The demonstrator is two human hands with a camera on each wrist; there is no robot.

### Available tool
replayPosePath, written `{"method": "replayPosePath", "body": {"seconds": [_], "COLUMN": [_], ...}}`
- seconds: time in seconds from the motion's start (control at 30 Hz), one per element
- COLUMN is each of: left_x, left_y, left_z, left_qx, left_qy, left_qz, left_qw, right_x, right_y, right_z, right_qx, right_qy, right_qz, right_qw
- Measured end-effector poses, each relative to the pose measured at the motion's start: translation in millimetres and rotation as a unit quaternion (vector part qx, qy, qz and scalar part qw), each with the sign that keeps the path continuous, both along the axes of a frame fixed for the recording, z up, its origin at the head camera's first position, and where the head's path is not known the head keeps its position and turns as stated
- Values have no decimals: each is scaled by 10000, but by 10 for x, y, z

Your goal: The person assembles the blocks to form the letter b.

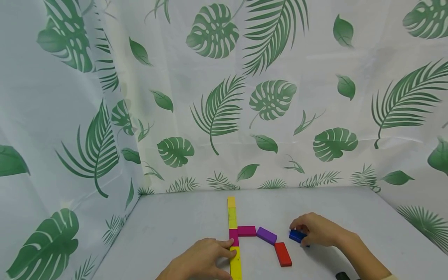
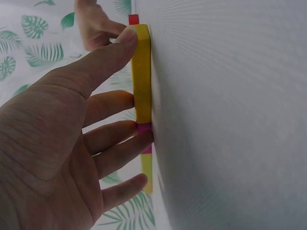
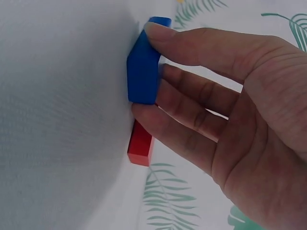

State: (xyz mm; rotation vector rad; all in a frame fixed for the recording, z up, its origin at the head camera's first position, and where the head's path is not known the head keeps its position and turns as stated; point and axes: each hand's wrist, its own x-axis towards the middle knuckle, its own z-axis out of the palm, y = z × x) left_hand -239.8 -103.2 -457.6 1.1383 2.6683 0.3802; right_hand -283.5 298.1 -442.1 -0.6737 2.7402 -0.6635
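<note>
In the head view, my left hand (image 1: pixel 200 257) rests its fingers against a straight line of end-to-end blocks. They touch a magenta block (image 1: pixel 234 238) and the near yellow block (image 1: pixel 236 266). The left wrist view shows the thumb on the end of that yellow block (image 2: pixel 142 79), the other fingers loosely extended along the line's side. My right hand (image 1: pixel 320 229) pinches a blue block (image 1: pixel 296 235) between thumb and fingers, low at the table surface. A red block (image 1: pixel 283 254) lies left of it, apart from the blue one.
From the line, a second magenta block (image 1: pixel 247 231) and a purple block (image 1: pixel 266 235) curve right toward the red one. Two more yellow blocks (image 1: pixel 232 217) extend the line away. A dark object (image 1: pixel 342 275) shows at the bottom edge. Leaf-printed curtains (image 1: pixel 224 163) surround the white table (image 1: pixel 175 217).
</note>
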Motion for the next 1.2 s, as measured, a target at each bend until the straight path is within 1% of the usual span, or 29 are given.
{"method": "replayPosePath", "body": {"seconds": [0.23, 0.3, 0.43, 0.63, 0.8, 0.97, 1.03, 1.1, 1.2], "left_x": [7, 9, 12, 16, 11, 11, 8, 3, -3], "left_y": [8, 16, 25, 27, 28, 26, 33, 43, 55], "left_z": [-5, -9, -10, -2, 10, 2, -1, -2, -9], "left_qx": [-2, -16, -94, -102, -95, -65, -73, -101, -140], "left_qy": [-49, -126, -269, -210, -256, -153, -201, -310, -425], "left_qz": [51, 122, 303, 311, 329, 225, 281, 406, 566], "left_qw": [10000, 9998, 9991, 9992, 9991, 9996, 9994, 9986, 9974], "right_x": [9, 7, 7, 58, 136, 265, 321, 372, 435], "right_y": [-40, -40, -48, -168, -337, -538, -615, -688, -781], "right_z": [-16, -10, 32, 106, 162, 227, 247, 259, 260], "right_qx": [194, 196, 57, -316, -545, -504, -460, -441, -429], "right_qy": [88, 149, 276, 152, -88, -331, -382, -434, -497], "right_qz": [-130, -62, 207, 501, 758, 904, 925, 954, 1127], "right_qw": [9997, 9997, 9994, 9981, 9956, 9941, 9939, 9935, 9915]}}
